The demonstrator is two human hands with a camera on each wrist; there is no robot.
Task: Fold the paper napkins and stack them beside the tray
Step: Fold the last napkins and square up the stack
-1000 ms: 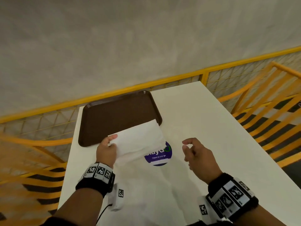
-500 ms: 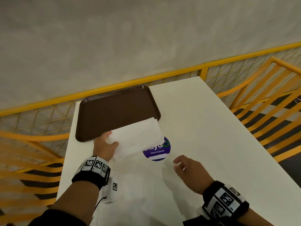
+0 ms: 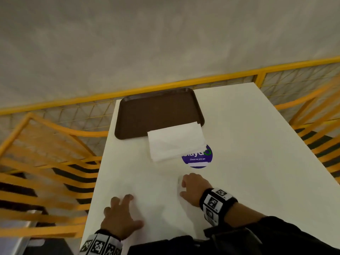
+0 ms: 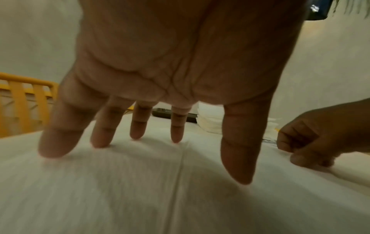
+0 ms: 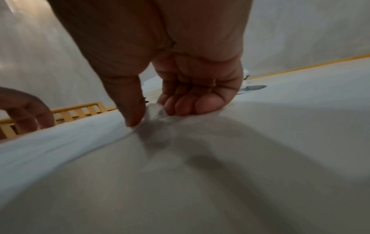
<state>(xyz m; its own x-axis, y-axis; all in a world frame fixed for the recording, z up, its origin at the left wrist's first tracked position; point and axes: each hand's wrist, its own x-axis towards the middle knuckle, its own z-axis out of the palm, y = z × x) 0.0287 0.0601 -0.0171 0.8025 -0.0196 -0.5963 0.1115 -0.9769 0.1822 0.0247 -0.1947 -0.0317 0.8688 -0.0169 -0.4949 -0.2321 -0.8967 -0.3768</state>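
Observation:
A brown tray (image 3: pixel 158 113) lies at the far end of the white table (image 3: pixel 248 144). A stack of folded white napkins (image 3: pixel 176 142) rests beside its near right corner, overlapping the tray's edge a little. An unfolded napkin (image 3: pixel 156 201) lies flat near me. My left hand (image 3: pixel 128 208) rests on it with fingers spread; its fingertips (image 4: pixel 136 134) touch the paper beside a crease. My right hand (image 3: pixel 184 184) pinches the napkin's far right corner (image 5: pixel 152 114) between thumb and curled fingers, lifting it slightly.
A round purple sticker (image 3: pixel 198 159) on the table is partly covered by the folded stack. A yellow mesh railing (image 3: pixel 165 87) runs behind the table. Yellow slatted seats stand to the left (image 3: pixel 46 153) and right (image 3: pixel 322 135). A grey wall lies beyond.
My left hand let go of the folded napkin beside the tray and drew back onto the unfolded napkin. My right hand dropped to the table and took the napkin's corner.

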